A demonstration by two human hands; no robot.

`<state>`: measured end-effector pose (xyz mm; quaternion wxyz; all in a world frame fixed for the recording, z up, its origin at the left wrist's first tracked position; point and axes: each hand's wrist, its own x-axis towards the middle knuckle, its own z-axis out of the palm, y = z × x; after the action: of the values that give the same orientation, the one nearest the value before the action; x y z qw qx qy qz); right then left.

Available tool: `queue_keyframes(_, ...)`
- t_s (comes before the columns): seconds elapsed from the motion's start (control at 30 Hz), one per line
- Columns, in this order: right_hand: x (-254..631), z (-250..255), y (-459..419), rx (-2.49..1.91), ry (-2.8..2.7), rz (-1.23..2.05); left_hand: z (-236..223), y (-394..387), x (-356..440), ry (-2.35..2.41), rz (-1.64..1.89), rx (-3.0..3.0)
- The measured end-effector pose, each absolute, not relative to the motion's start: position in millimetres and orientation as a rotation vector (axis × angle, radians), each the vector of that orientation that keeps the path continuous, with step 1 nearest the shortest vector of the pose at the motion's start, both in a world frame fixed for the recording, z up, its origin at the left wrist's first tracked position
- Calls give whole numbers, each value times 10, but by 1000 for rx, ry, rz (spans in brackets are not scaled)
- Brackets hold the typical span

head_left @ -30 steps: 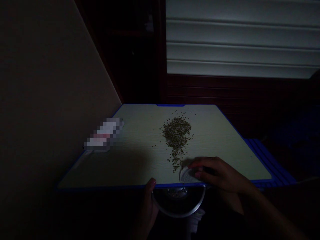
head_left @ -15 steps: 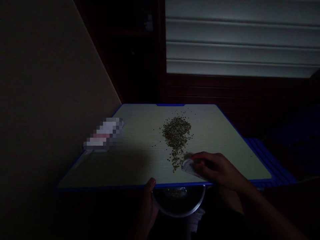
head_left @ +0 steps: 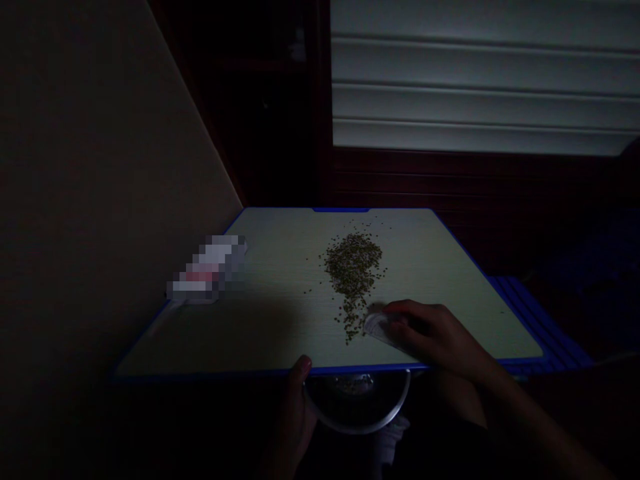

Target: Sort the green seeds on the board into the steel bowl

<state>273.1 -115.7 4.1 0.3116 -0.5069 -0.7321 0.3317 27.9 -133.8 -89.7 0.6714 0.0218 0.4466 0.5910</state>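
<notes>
Small brownish-green grains, like lentils or seeds, lie in a pile [head_left: 353, 261] on the pale tabletop [head_left: 270, 267], with a narrow trail running toward the near edge. Beside the trail's right side, my right hand [head_left: 433, 330] is closed on a whitish flat piece [head_left: 377, 325], its kind unclear in the dim light. Below the near edge, my left hand [head_left: 300, 413] grips the side of a metal bowl [head_left: 365, 428], thumb up by the table rim; its other fingers are mostly hidden. Some grains show inside the bowl, partly under the table.
A blurred white and red package [head_left: 207, 270] lies at the table's left edge against the wall [head_left: 100, 167]. Blue edging runs round the tabletop. Blue striped material [head_left: 540, 323] is at the right. Dark wooden cabinetry [head_left: 425, 173] and pale slats [head_left: 475, 87] stand behind.
My right hand has shifted very slightly upward with the whitish piece. The grains, my left hand and the bowl look the same.
</notes>
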Motion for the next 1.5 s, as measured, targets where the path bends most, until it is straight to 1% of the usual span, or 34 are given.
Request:
queue_keyframes(0.3,2726,62,-1187,-1247,-2016,904,-827,-1351,292,1015,1266,1)
queue_keyframes(0.53,2724,66,-1177,-1172,-2125,918,-858,-1361,290,953,1263,14)
queue_keyframes(0.67,2736,56,-1170,-1120,-2178,933,-889,-1346,278,996,1312,41)
queue_keyframes(0.87,2750,52,-1172,-1080,-2169,958,-898,-1335,268,973,1214,-8)
queue_keyframes(1.07,2725,49,-1166,-1156,-2139,902,-855,-1343,293,970,1262,-21)
queue_keyframes(1.2,2689,61,-1139,-1130,-2191,883,-843,-1338,297,984,1282,-15)
queue_keyframes(1.5,2584,94,-1073,-1015,-2202,962,-871,-1327,283,974,1226,-46)
